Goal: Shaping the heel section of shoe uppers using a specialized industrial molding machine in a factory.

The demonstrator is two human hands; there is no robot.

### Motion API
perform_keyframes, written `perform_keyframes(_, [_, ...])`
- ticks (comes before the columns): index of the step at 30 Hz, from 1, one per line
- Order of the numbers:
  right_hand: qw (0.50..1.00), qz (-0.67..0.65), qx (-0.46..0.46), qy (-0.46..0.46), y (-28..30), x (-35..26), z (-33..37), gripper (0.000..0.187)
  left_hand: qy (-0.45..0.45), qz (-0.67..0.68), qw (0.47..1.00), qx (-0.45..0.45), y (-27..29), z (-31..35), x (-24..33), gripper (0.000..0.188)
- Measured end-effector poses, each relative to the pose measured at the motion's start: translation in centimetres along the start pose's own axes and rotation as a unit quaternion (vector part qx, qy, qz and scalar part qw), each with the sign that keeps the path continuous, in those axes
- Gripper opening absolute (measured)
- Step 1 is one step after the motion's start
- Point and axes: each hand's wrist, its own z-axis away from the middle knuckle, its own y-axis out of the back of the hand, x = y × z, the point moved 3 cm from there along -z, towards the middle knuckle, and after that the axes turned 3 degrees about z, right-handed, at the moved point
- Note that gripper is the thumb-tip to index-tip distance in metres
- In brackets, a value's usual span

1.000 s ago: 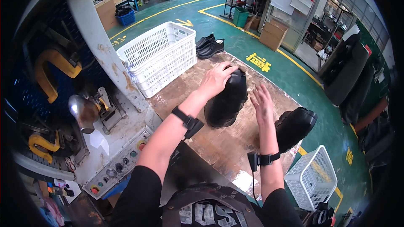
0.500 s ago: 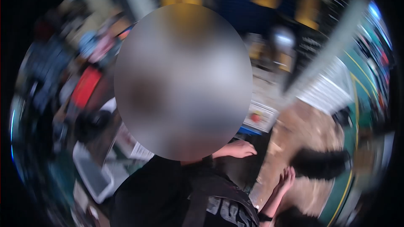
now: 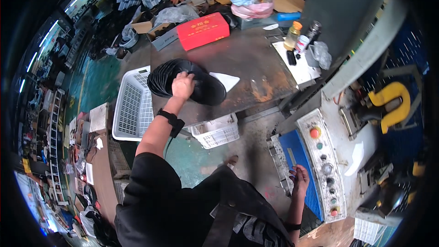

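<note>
Both our hands have left the black shoes, and our left hand (image 3: 183,86) now lies on the fanned pile of black soles (image 3: 209,89) on the metal counter (image 3: 247,48), so the soles are what we are handling. Its fingers curl down, though we cannot tell whether they grip one; our right hand (image 3: 300,180), loosely half open and seemingly empty, hangs over the blue panel (image 3: 297,144) beside the control box (image 3: 337,174).
</note>
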Motion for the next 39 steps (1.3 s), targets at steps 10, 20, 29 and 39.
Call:
perform_keyframes(10, [0.967, 0.182, -0.127, 0.121, -14.0, -5.7, -2.6, 0.018, -0.022, 0.153, 0.966, -0.206, -2.9, -5.8, 1.5, 0.051])
perform_keyframes(20, [0.722, 0.588, -0.010, 0.365, -12.3, -17.2, 4.1, 0.040, -0.294, 0.458, 0.596, -0.590, 7.4, 1.3, 31.9, 0.074])
perform_keyframes(29, [0.938, 0.191, 0.172, 0.232, 7.6, -14.4, 16.2, 0.020, -0.495, 0.443, 0.398, -0.632, 10.3, 9.9, 48.1, 0.014])
perform_keyframes(39, [0.841, -0.067, 0.378, 0.381, 26.6, -22.9, 20.6, 0.015, -0.492, 0.698, 0.205, -0.478, 28.5, 12.6, 69.0, 0.064])
